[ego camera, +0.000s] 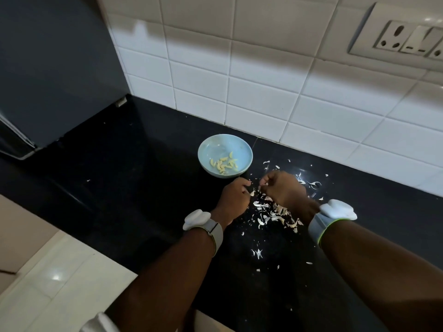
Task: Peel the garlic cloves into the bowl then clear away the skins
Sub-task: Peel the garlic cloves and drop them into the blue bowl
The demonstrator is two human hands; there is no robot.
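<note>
Left hand [233, 197] and right hand [282, 188] curled close together just in front of the bowl [242, 149], apparently pinching a clove, too small to confirm. Best to nip the tip, peel over the skins [275, 213]. One bowl, roughly a dozen peeled cloves [224, 164] inside

Likely home kitchen: black countertop [143, 144], tiled backsplash [239, 68], wall socket [405, 39]
</note>
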